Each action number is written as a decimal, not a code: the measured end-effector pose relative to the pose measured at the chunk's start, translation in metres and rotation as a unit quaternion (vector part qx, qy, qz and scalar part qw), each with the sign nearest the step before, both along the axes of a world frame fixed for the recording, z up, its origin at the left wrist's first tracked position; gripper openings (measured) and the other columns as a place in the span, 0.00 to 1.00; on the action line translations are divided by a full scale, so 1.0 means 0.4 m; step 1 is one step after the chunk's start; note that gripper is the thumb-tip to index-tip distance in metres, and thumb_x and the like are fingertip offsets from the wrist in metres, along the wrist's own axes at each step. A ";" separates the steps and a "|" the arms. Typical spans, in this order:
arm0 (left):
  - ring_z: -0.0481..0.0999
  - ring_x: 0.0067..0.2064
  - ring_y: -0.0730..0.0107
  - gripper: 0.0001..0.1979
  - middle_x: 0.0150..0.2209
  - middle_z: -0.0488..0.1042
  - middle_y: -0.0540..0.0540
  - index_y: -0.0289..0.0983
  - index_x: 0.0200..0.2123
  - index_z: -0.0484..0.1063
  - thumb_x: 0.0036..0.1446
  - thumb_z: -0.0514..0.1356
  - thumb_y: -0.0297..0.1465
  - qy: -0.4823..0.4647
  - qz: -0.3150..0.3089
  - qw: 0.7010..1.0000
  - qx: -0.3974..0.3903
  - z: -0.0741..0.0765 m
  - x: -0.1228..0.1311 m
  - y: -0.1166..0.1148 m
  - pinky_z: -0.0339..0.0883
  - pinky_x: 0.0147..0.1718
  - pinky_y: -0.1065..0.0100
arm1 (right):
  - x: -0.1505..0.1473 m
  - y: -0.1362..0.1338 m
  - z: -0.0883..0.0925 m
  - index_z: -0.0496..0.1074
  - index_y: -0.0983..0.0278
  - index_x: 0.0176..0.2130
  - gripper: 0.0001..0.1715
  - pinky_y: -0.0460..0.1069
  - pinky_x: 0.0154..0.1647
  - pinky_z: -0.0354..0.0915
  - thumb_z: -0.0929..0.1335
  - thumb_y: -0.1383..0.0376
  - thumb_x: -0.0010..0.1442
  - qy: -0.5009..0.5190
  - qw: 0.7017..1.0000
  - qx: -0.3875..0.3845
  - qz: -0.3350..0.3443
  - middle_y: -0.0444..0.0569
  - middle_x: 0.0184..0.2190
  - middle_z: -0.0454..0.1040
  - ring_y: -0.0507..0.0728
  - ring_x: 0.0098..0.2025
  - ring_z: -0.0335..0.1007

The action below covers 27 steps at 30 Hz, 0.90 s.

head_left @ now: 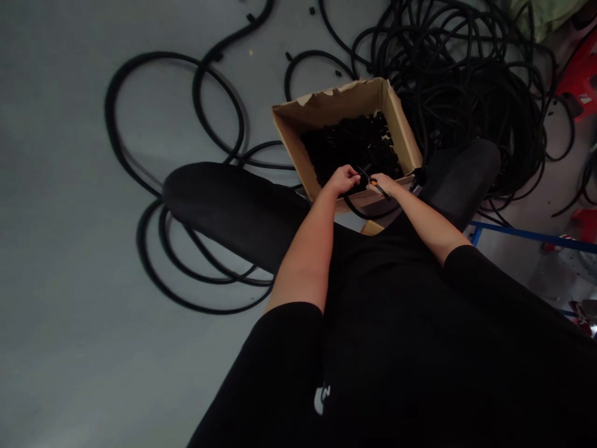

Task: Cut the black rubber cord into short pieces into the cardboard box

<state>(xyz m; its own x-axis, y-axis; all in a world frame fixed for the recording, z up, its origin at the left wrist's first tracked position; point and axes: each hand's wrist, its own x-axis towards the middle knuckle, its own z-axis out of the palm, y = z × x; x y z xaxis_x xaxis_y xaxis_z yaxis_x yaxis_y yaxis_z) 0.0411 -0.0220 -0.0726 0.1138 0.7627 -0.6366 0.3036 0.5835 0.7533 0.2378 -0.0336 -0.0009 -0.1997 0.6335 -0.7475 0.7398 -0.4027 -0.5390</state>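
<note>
My left hand [344, 180] closes around a black rubber hose [368, 214], which loops down below my hands in front of the box. My right hand [381, 183] grips a small orange-handled cutting tool [373, 182], probably scissors, and its dark blades point toward the hose. The two hands are close together above the near edge of an open cardboard box [336, 106]. Inside the box lies a heap of short black rubber pieces [349, 146]. The blades are partly hidden by my fingers.
My black-clad legs [228, 211] flank the box. Long black hose loops [205, 106] lie on the grey floor, with a dense coil [466, 81] behind the box. A red object [581, 78] and a blue metal frame [527, 235] stand at the right.
</note>
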 end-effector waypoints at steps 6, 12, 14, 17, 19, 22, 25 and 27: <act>0.69 0.28 0.72 0.16 0.29 0.79 0.53 0.42 0.36 0.71 0.68 0.73 0.19 -0.004 0.081 0.997 -0.005 -0.002 0.015 -0.007 0.66 0.39 0.67 | -0.007 0.007 -0.022 0.81 0.64 0.40 0.13 0.47 0.45 0.68 0.77 0.63 0.80 -0.086 0.989 0.093 0.077 0.47 0.34 0.82 0.57 0.40 0.81; 0.70 0.29 0.72 0.15 0.29 0.79 0.51 0.42 0.36 0.71 0.69 0.71 0.20 -0.046 0.137 0.989 -0.043 -0.016 0.017 0.007 0.62 0.35 0.70 | 0.001 0.005 -0.061 0.80 0.63 0.40 0.15 0.46 0.39 0.67 0.78 0.61 0.82 -0.090 0.992 0.078 0.039 0.46 0.29 0.79 0.56 0.35 0.80; 0.72 0.31 0.72 0.13 0.31 0.80 0.50 0.41 0.36 0.72 0.71 0.66 0.20 -0.095 0.166 0.980 -0.051 -0.017 0.014 0.014 0.62 0.33 0.71 | 0.009 0.008 -0.069 0.76 0.61 0.40 0.16 0.45 0.36 0.67 0.78 0.63 0.82 -0.060 0.997 0.056 -0.005 0.42 0.26 0.75 0.54 0.31 0.78; 0.75 0.33 0.71 0.09 0.33 0.80 0.49 0.40 0.39 0.77 0.70 0.64 0.20 -0.158 0.187 0.968 -0.057 -0.016 0.007 0.017 0.66 0.35 0.72 | 0.008 0.005 -0.076 0.70 0.59 0.42 0.17 0.42 0.32 0.67 0.78 0.66 0.82 0.013 0.996 0.005 -0.083 0.37 0.25 0.70 0.52 0.27 0.72; 0.78 0.35 0.70 0.08 0.34 0.81 0.49 0.40 0.42 0.78 0.70 0.66 0.20 -0.185 0.199 0.961 -0.057 -0.017 0.004 0.014 0.72 0.39 0.71 | -0.004 -0.001 -0.075 0.69 0.58 0.44 0.17 0.41 0.31 0.68 0.78 0.68 0.81 0.065 0.989 -0.023 -0.130 0.35 0.26 0.69 0.51 0.27 0.70; 0.83 0.39 0.69 0.09 0.36 0.84 0.48 0.42 0.43 0.75 0.73 0.70 0.23 -0.218 0.214 0.951 -0.053 -0.014 0.004 0.011 0.81 0.50 0.67 | -0.029 -0.012 -0.060 0.69 0.58 0.45 0.17 0.40 0.32 0.71 0.78 0.71 0.78 0.133 0.975 -0.042 -0.175 0.36 0.28 0.70 0.52 0.30 0.71; 0.90 0.47 0.66 0.12 0.42 0.88 0.45 0.43 0.44 0.72 0.77 0.72 0.29 -0.221 0.218 0.950 -0.036 0.004 0.006 0.010 0.83 0.60 0.62 | -0.045 -0.016 -0.029 0.70 0.58 0.46 0.15 0.40 0.33 0.72 0.76 0.74 0.77 0.168 0.965 -0.046 -0.198 0.37 0.30 0.72 0.52 0.32 0.72; 0.93 0.54 0.62 0.13 0.47 0.92 0.42 0.44 0.45 0.70 0.79 0.73 0.34 -0.193 0.216 0.957 -0.017 0.028 0.005 0.011 0.83 0.63 0.59 | -0.048 -0.017 -0.006 0.70 0.58 0.47 0.15 0.41 0.34 0.72 0.76 0.74 0.75 0.168 0.965 -0.054 -0.196 0.37 0.32 0.73 0.52 0.33 0.73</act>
